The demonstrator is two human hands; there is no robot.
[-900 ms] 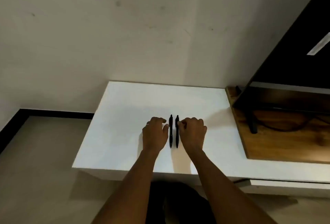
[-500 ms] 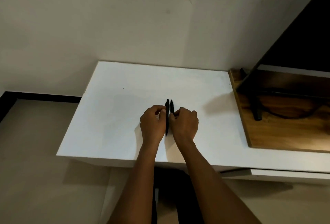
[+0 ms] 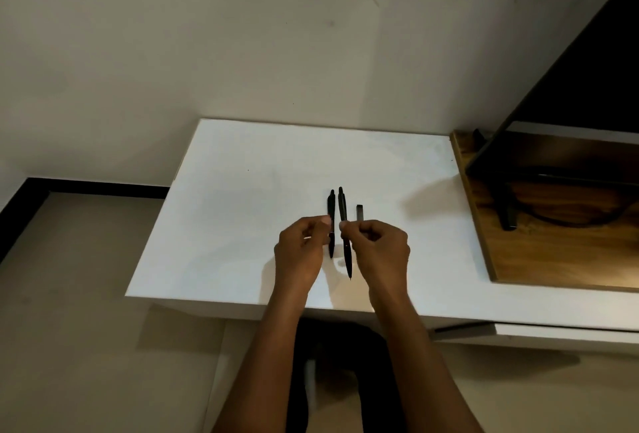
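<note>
Our left hand (image 3: 301,249) pinches one slim black plastic pen (image 3: 331,204), our right hand (image 3: 377,249) pinches the twin black pen (image 3: 342,204), both above the middle of the white rectangular tabletop (image 3: 224,225); we'd hold them parallel, pinches firm.

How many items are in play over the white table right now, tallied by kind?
Black pens: 2, the left pen in the left hand, the right pen in the right hand
Other: 1, a small dark grey stick just right of the pens; what it is I cannot tell
Total: 3
</note>
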